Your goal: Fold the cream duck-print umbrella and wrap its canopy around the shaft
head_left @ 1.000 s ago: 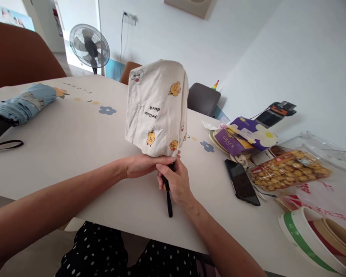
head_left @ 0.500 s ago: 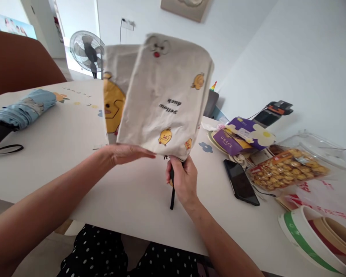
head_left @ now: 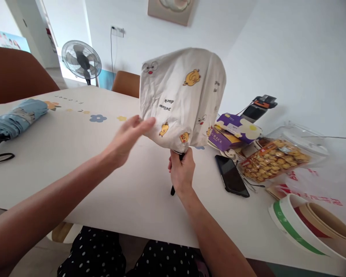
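A cream umbrella printed with yellow ducks and the words "yellow duck" stands upright above the table, its canopy folded and hanging loose around the shaft. My right hand is closed around its dark handle, and a black wrist strap shows below the fist. At the canopy's lower left edge is my left hand, slightly blurred, thumb stretched toward the cloth and the other fingers partly out of sight. It does not grip the fabric visibly; whether it touches cannot be made out. A rolled light-blue umbrella lies at the table's left.
On the white table, a black phone lies to the right. Beyond it are a purple tissue box, a dark bottle, a clear snack jar and a round white-and-green container. A fan stands behind.
The canopy has turned, and its large duck panel no longer shows at the left. My left hand has risen from under the cloth to its left edge. My right hand keeps the handle.
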### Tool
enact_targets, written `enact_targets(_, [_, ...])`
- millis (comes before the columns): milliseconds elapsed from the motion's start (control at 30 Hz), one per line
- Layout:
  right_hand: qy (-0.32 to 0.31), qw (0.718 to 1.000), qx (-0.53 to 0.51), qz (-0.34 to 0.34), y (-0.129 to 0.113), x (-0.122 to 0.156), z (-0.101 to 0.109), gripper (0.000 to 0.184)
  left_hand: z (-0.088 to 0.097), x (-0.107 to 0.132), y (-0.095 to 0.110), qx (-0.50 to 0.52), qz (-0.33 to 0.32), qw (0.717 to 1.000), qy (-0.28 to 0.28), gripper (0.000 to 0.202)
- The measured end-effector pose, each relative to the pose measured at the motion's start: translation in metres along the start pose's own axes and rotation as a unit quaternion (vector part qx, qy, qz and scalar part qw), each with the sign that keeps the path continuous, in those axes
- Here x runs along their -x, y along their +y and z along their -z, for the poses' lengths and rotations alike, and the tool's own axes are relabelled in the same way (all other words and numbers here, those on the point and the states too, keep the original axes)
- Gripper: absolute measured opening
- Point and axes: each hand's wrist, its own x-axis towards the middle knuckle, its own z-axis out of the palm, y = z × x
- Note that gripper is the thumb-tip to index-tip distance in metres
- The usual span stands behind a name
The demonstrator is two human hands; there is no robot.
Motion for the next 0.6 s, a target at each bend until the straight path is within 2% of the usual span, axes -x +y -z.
enact_targets(67, [-0.012, 0.999, 0.041, 0.005, 0.001, 0.003, -0.001, 0.026, -0.028, 0.005, 0.002, 0.009, 0.042, 0.99, -0.134, 0.031])
enact_targets(100, [-0.02, 0.998, 0.056, 0.01, 0.0, 0.004, -0.001, 0.025, -0.039, 0.006, 0.0, 0.021, 0.045, 0.986, -0.156, 0.03])
enact_targets(167, [-0.042, 0.996, 0.073, 0.018, -0.004, 0.007, -0.001, 0.025, -0.055, 0.006, -0.009, 0.069, 0.052, 0.989, -0.124, 0.029])
enact_targets(233, [-0.068, 0.994, 0.082, 0.011, -0.009, 0.009, -0.001, 0.027, -0.062, 0.003, -0.018, 0.11, 0.066, 0.99, -0.061, 0.028])
enact_targets(367, [-0.11, 0.991, 0.074, -0.01, -0.016, 0.01, -0.004, 0.033, -0.06, -0.001, -0.025, 0.131, 0.067, 0.989, 0.016, 0.026])
enact_targets(467, [-0.089, 0.989, 0.109, 0.036, -0.013, 0.01, -0.005, 0.039, -0.06, -0.004, -0.019, 0.13, 0.037, 0.989, 0.05, 0.024])
enact_targets(533, [-0.082, 0.978, 0.183, 0.065, -0.009, 0.009, -0.004, 0.032, -0.063, -0.006, -0.016, 0.135, 0.02, 0.987, 0.085, 0.02])
enact_targets(600, [-0.092, 0.959, 0.258, 0.074, -0.006, 0.007, -0.003, 0.017, -0.066, -0.006, -0.015, 0.146, 0.011, 0.983, 0.111, 0.018])
